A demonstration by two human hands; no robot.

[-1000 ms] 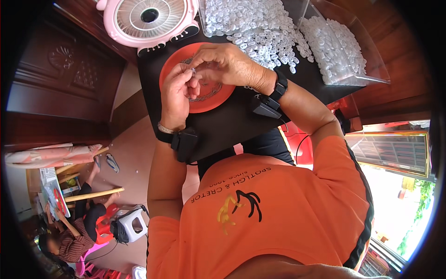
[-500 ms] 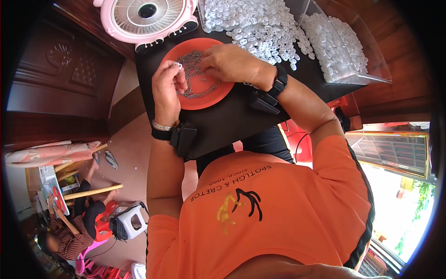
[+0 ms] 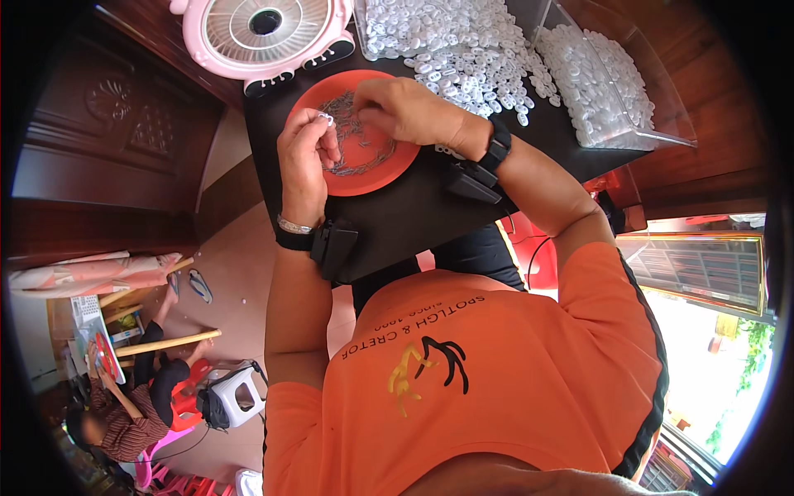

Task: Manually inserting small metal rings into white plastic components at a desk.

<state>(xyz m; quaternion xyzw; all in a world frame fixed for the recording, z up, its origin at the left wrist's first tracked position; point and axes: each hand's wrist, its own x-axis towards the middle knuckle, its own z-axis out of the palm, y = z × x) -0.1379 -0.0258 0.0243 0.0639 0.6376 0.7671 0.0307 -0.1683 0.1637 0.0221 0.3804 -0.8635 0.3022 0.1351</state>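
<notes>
My left hand (image 3: pixel 303 161) is at the left rim of a round red plate (image 3: pixel 387 172), thumb and forefinger pinching a small white plastic piece (image 3: pixel 327 119). Across the far right part of the plate reaches my right hand (image 3: pixel 405 109), its fingers bent together above the contents. Whether anything sits between those fingertips is hidden. Many thin grey metal pins, perhaps small screws (image 3: pixel 341 169), lie scattered in the plate. Beyond my right hand, a heap of white oval pieces with holes (image 3: pixel 471 83) spreads over the black tabletop (image 3: pixel 389 223).
A pink fan (image 3: pixel 263 70) stands at the table's far left. Clear bins of white pieces occupy the far side, one at the right (image 3: pixel 595 91). Another person (image 3: pixel 136 422) sits at lower left near a white stool (image 3: pixel 240 395). Black devices are strapped to both my wrists.
My left hand has shifted slightly right with the white piece still pinched. The right hand's fingers have moved a little over the pins.
</notes>
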